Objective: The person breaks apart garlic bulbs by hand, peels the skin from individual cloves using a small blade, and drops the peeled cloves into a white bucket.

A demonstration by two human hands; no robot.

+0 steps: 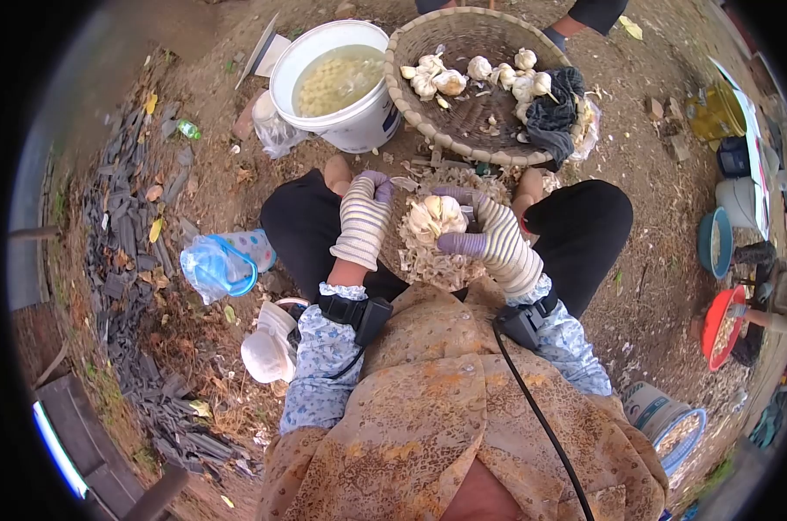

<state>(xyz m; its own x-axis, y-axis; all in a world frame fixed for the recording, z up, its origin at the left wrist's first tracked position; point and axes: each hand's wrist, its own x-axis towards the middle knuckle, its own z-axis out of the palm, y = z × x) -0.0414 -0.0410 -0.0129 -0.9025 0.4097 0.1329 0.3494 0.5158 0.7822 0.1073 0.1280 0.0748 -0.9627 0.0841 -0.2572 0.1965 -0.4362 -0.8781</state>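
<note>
My right hand (490,233), in a striped glove, grips a garlic bulb (437,217) between thumb and fingers; its papery skin is partly off and cloves show. My left hand (365,213), gloved alike, is a little to the left of the bulb, apart from it. Its fingers are curled closed. A small pale sliver (405,183) shows by its fingertips, but what it is I cannot make out. Below both hands lies a heap of garlic skins (428,265) between my knees.
Ahead stands a woven basket (471,117) with several garlic bulbs (523,82) and a dark cloth (554,113). Left of it, a white bucket (358,130) holds peeled cloves in water. A blue-handled jug (237,260) lies at left. Basins and buckets line the right, where another person's hand reaches a red basin (717,334).
</note>
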